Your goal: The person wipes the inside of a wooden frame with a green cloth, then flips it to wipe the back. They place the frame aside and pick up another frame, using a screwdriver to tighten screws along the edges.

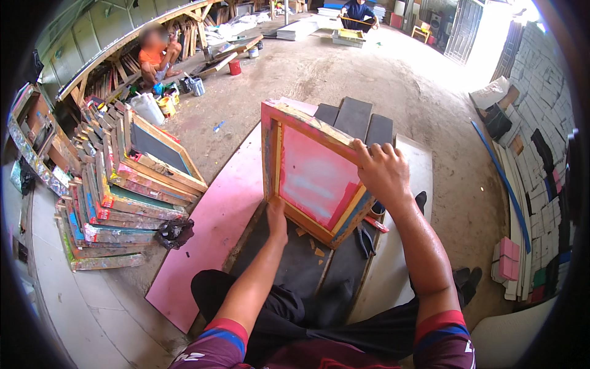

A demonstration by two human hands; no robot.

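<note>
A wooden screen-printing frame (316, 178) with pink-stained mesh stands tilted on edge in front of me, its bars smeared with old paint. My right hand (384, 166) grips its upper right corner, fingers bent over the bar. Low on the left side, my left hand (276, 215) is closed around the frame's edge, its fingertips hidden behind the wood. Beneath it lie dark boards (289, 258) with small brown scraps (319, 252). Dark-handled pliers (365, 241) rest right of the frame, beside a red and white tool (377, 225) whose kind I cannot make out.
Many paint-stained frames (126, 203) are stacked at left, near a black plastic bag (175, 234). A pink board (203, 258) and a white board (402, 264) flank the dark boards. Paint containers (147, 109) and a crouching person (155, 58) are far left; another person (357, 15) sits at the back.
</note>
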